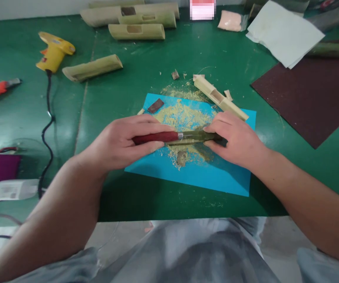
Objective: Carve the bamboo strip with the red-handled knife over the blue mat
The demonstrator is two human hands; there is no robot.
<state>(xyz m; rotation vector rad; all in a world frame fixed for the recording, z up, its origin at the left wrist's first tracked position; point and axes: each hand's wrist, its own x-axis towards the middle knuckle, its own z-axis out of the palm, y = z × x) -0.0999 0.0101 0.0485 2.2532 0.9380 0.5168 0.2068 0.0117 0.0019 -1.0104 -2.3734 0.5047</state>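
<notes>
My left hand (119, 143) is closed around a red-handled carving tool (160, 137) with a silver ferrule and a thin metal shaft; the tip's shape cannot be made out. Pinched between the thumb and fingers of my right hand (234, 137) is a green bamboo piece (197, 136), lying along the tool's shaft. My left thumb is close to its near end. Both are above a blue sheet (225, 182) strewn with pale shavings. A brown sandpaper scrap (155, 105) lies beyond my left fingers, and a pale slotted bamboo strip (216, 95) beyond my right.
A yellow glue gun (54, 51) with a black cord and an orange utility knife (0, 91) lie at left. Cut bamboo tubes (136, 32) line the back. At right are white paper (284, 33) and a dark brown sheet (310, 102). A purple box (0, 173) sits lower left.
</notes>
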